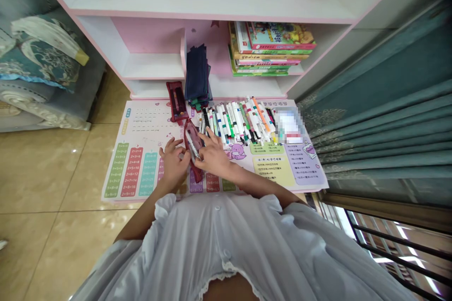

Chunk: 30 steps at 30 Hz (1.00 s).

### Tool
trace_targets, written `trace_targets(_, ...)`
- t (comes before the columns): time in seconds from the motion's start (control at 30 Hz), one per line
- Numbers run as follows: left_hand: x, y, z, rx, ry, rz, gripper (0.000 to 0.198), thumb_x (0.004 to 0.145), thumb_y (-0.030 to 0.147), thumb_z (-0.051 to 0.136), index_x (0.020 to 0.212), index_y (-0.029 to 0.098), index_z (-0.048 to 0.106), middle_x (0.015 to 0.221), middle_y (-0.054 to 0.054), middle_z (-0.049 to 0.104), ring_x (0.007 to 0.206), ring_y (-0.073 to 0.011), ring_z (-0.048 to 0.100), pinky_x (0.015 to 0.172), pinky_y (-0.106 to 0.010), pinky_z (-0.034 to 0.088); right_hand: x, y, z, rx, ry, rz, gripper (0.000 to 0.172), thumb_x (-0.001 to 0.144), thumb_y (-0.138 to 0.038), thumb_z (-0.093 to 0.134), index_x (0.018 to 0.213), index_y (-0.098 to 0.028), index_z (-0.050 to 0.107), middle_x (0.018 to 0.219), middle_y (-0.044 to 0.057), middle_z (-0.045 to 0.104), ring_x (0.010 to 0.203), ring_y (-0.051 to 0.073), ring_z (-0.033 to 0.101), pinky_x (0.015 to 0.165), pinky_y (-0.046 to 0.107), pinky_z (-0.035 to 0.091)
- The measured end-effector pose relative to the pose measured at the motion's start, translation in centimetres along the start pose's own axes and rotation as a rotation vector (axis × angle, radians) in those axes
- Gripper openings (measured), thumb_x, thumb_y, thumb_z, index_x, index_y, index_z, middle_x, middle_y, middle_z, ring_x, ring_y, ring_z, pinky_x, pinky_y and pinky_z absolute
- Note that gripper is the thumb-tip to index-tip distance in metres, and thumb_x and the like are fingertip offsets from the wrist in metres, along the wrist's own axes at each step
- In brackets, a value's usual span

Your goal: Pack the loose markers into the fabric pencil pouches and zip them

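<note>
A red zip pencil pouch [189, 130] lies on the desk between my hands, with white markers [193, 146] showing in its opening. My left hand [175, 159] pinches the pouch's left edge with thumb and index finger, its other fingers loosely raised. On the other side, my right hand [214, 155] grips the pouch's right edge, fingers bent over it close to the markers. Just beyond lies a wide row of loose markers [235, 120], mostly white with coloured caps. A second red pouch [177, 101] with pens inside rests behind, beside a stack of dark blue pouches [196, 73].
The desk [116, 183] is covered with printed times tables. Stacked books [271, 54] fill the right of the pink-and-white shelf [212, 4]. A blurred white item [289, 124] lies at the desk's right. Teal curtains [381, 99] hang at right; a sofa [38, 70] stands left.
</note>
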State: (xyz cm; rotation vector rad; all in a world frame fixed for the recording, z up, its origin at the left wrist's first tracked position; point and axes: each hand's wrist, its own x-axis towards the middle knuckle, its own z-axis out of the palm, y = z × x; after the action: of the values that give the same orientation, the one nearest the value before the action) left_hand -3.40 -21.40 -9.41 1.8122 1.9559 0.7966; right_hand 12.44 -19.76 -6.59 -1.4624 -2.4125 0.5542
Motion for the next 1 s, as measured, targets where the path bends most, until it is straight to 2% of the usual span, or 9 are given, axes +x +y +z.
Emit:
trace_targets(0.27, 0.1, 0.0, 0.1, -0.015, 0.009, -0.006, 0.021, 0.078, 0.028, 0.052, 0.059, 0.021, 0.057, 0.121, -0.007, 0.067, 0.134, -0.0315, 0.044, 0.111, -0.064, 0.019, 1.5, -0.3, 0.7, -0.148, -0.194, -0.008, 0.02, 0.079, -0.028, 0.065, 0.089, -0.013, 0.074, 0.149, 0.021, 0.041, 0.146, 0.045, 0.016, 0.109, 0.069, 0.026)
trace_targets(0.43, 0.1, -0.2, 0.3, -0.03, 0.013, -0.011, 0.02, 0.077, 0.028, 0.053, 0.059, 0.021, 0.056, 0.12, -0.007, 0.067, 0.134, -0.0308, 0.045, 0.111, -0.064, 0.019, 1.5, -0.1, 1.5, -0.166, -0.189, -0.02, 0.019, 0.08, -0.024, 0.064, 0.091, -0.012, 0.074, 0.146, 0.022, 0.044, 0.145, 0.045, 0.018, 0.109, 0.07, 0.026)
trace_targets(0.53, 0.0, -0.3, 0.3, -0.037, 0.017, -0.001, 0.02, 0.078, 0.028, 0.053, 0.059, 0.021, 0.056, 0.12, -0.007, 0.067, 0.134, -0.0305, 0.045, 0.111, -0.064, 0.019, 1.2, 0.6, 1.3, -0.114, -0.08, -0.036, 0.016, 0.081, -0.028, 0.064, 0.083, -0.016, 0.073, 0.145, 0.016, 0.047, 0.145, 0.04, 0.023, 0.109, 0.065, 0.03)
trace_targets(0.63, 0.0, -0.4, 0.3, -0.035, 0.011, 0.001, 0.021, 0.079, 0.029, 0.053, 0.059, 0.021, 0.056, 0.12, -0.007, 0.067, 0.134, -0.0304, 0.044, 0.111, -0.064, 0.019, 0.6, 2.6, 0.4, -0.051, 0.195, -0.014, 0.019, 0.084, -0.029, 0.06, 0.074, -0.018, 0.071, 0.139, 0.01, 0.053, 0.143, 0.036, 0.029, 0.109, 0.059, 0.035)
trace_targets(0.7, 0.1, -0.5, 0.3, -0.037, 0.006, -0.004, 0.021, 0.079, 0.028, 0.053, 0.06, 0.021, 0.057, 0.121, -0.007, 0.066, 0.134, -0.0305, 0.044, 0.111, -0.064, 0.018, 0.1, 4.6, -0.3, -0.073, 0.407, 0.072, 0.021, 0.086, -0.03, 0.058, 0.072, -0.019, 0.069, 0.135, 0.01, 0.055, 0.142, 0.036, 0.03, 0.11, 0.059, 0.035)
trace_targets(0.77, 0.1, -0.5, 0.4, -0.044, 0.002, -0.008, 0.021, 0.079, 0.029, 0.054, 0.06, 0.021, 0.057, 0.121, -0.007, 0.066, 0.134, -0.031, 0.044, 0.112, -0.064, 0.017, -0.5, 6.7, -1.0, -0.129, 0.543, 0.171, 0.019, 0.085, -0.031, 0.058, 0.072, -0.02, 0.067, 0.131, 0.011, 0.056, 0.142, 0.037, 0.03, 0.11, 0.061, 0.034)
trace_targets(0.87, 0.2, -0.5, 0.4, -0.05, 0.001, -0.008, 0.022, 0.079, 0.029, 0.053, 0.059, 0.021, 0.057, 0.121, -0.007, 0.066, 0.134, -0.0314, 0.045, 0.111, -0.065, 0.017, -1.4, 9.5, -1.8, -0.214, 0.619, 0.304, 0.018, 0.083, -0.03, 0.058, 0.072, -0.018, 0.065, 0.133, 0.014, 0.053, 0.142, 0.039, 0.026, 0.11, 0.06, 0.033)
trace_targets(1.0, 0.2, -0.4, 0.4, -0.047, -0.005, -0.009, 0.022, 0.079, 0.029, 0.054, 0.058, 0.021, 0.057, 0.12, -0.007, 0.065, 0.134, -0.0307, 0.044, 0.112, -0.064, 0.017, -2.3, 11.6, -2.0, -0.294, 0.615, 0.422, 0.017, 0.081, -0.029, 0.058, 0.07, -0.017, 0.065, 0.131, 0.016, 0.053, 0.141, 0.042, 0.027, 0.107, 0.06, 0.034)
